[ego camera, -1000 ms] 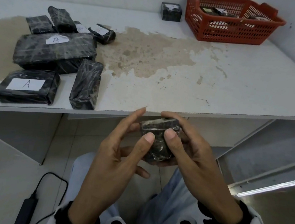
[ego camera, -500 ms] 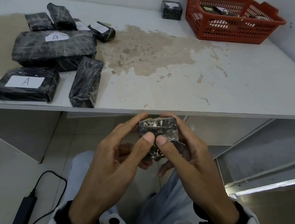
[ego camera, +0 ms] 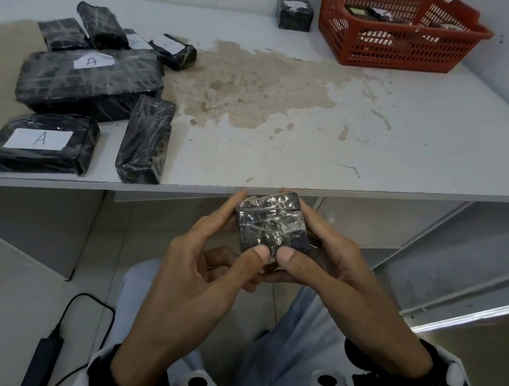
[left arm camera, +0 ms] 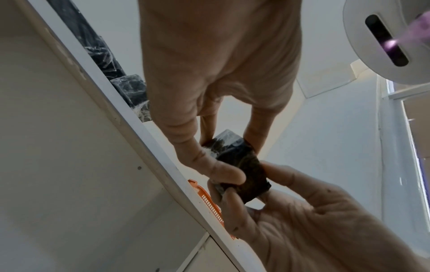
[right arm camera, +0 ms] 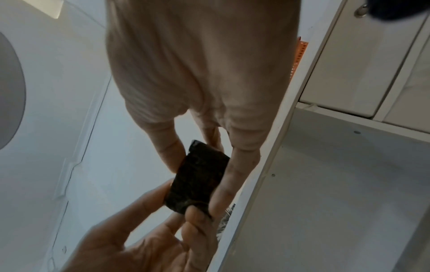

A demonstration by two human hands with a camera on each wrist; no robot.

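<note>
Small black film-wrapped packet (ego camera: 270, 223) is clamped between both hands, in the air just in front of and slightly below the near edge of the white table (ego camera: 381, 138), over the person's lap. The left hand (ego camera: 197, 282) pinches it with the thumb on the lower near face and the fingers curled round its left side. The right hand (ego camera: 342, 277) grips it the same way from the right, with the thumb on the near face and the fingers wrapped behind. The two thumb tips lie side by side on the crinkled, shiny film, almost touching. In both wrist views the packet is wedged between thumb and fingers, and the other hand cups it from the far side.

On the left part of the table lies a cluster of black wrapped parcels. A large parcel (ego camera: 90, 83) bears a white label marked A, and a smaller labelled parcel (ego camera: 39, 144) lies near the table's front edge. An unlabelled parcel (ego camera: 145, 141) lies just beside that one, and several small parcels sit behind the large one. A brown stain (ego camera: 243, 89) spreads across the middle of the table. At the table's far right corner stands a red plastic basket (ego camera: 392, 49) holding more dark packets, with a small black box-shaped packet (ego camera: 294, 15) just beside it. On the floor below the table lies a black power adapter (ego camera: 43, 362) with its cable.
</note>
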